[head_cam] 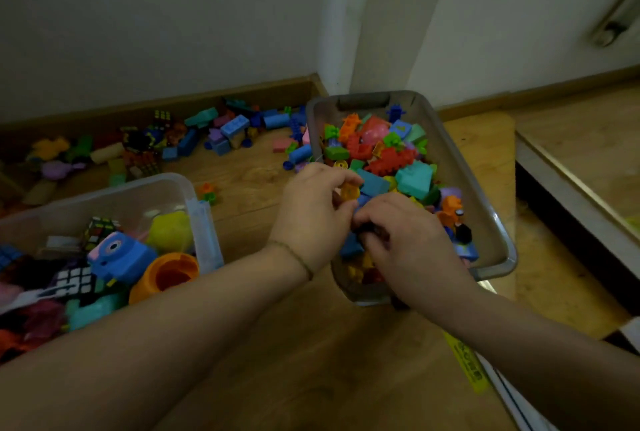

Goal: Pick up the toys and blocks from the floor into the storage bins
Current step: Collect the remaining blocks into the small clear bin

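Over the near end of the grey bin (pixel 446 146), both hands meet, and the step in hand looks like dropping a handful of blocks into it. To do this well, the load should be let go low, close to the pile, so nothing bounces over the rim; the far half is heaped with orange, red and teal pieces, so the near end, where some wall shows, is likely the better spot. Opening one hand at a time would keep small pieces from scattering onto the wooden floor (pixel 249 216).

The left hand (pixel 311 212) comes in from the left, wrist bent inward, a thin bracelet (pixel 298 254) on it; its fingers are curled and pinch a yellow block (pixel 349 191) against the thumb. The right hand (pixel 408 243) lies knuckles up, its fingers hooked down round several blue blocks (pixel 351 245); what else sits beneath the palm is hidden.

Many loose blocks (pixel 221 132) and puzzle cubes remain along the skirting board, well apart from both hands; a clear bin (pixel 131 202) at the left holds larger toys.
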